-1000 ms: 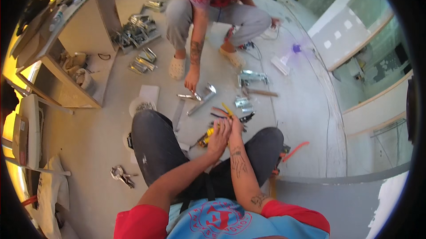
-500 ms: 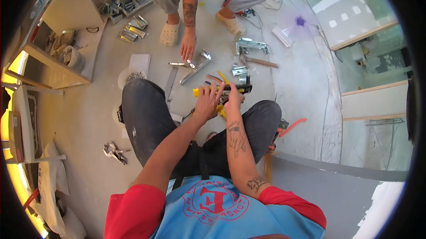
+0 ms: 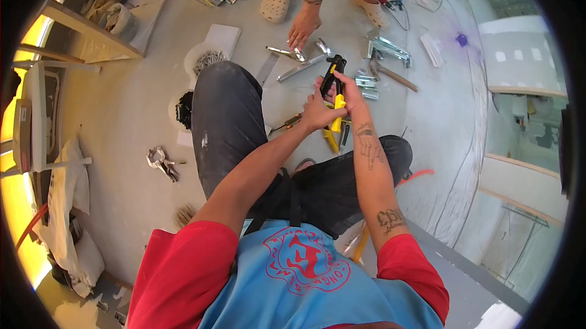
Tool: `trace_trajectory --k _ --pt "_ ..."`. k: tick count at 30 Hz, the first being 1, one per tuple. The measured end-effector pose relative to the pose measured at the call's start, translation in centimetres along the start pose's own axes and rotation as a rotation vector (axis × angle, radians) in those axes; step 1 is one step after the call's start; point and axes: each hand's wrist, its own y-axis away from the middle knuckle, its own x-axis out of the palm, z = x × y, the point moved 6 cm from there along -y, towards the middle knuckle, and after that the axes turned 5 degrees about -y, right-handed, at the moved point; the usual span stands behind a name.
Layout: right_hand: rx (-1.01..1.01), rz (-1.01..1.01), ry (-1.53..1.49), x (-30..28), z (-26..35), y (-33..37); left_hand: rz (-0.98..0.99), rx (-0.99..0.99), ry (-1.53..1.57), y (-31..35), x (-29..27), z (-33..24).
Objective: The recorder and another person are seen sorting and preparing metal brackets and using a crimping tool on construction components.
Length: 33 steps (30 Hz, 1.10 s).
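Where left hand point(image 3: 317, 109) and right hand point(image 3: 352, 94) meet: a black-and-yellow tool point(image 3: 329, 79) is gripped, held up above the floor point(image 3: 152, 97).
Fingers: wrapped round it from both sides.
Co-worker's hand point(image 3: 304, 25): held right at a shiny metal strip point(image 3: 281, 52).
Hammer point(image 3: 398, 79): laid to the right, near folded metal pieces point(image 3: 368, 82).

The shirt point(image 3: 250, 280) is blue with red sleeves point(image 3: 189, 268) — on it, one wavy-edged red emblem point(image 3: 303, 260) — and the trousers point(image 3: 227, 115) are dark, with a pale smudge point(image 3: 204, 140). Dark tattoos point(image 3: 389, 219) mark the right forearm point(image 3: 373, 187).
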Motion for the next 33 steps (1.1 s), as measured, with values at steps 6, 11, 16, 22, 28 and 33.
trace_trajectory --k 6,11,16,22,28,33 --pt "-0.041 -0.146 0.049 0.2 -3.7 -4.1 0.039 -0.193 -0.122 0.0 -1.1 3.8" --pt "-0.035 -0.146 0.073 -2.4 -4.0 -7.4 0.039 -0.213 -0.135 -0.2 -1.7 3.7" --pt "-0.026 -0.211 0.175 -3.4 -3.5 -9.2 0.036 -0.17 -0.056 -1.3 -1.7 4.4" --pt "-0.048 -0.318 0.364 -2.7 -3.6 -8.8 0.038 -0.151 0.029 -1.7 -1.3 5.7" --pt "-0.029 -0.291 0.281 -3.4 -3.7 -8.3 0.074 -0.149 -0.117 -1.3 -1.6 4.6" --pt "-0.021 -0.317 0.253 -3.2 -4.1 -8.1 0.1 -0.202 -0.127 -0.9 -1.8 4.9"
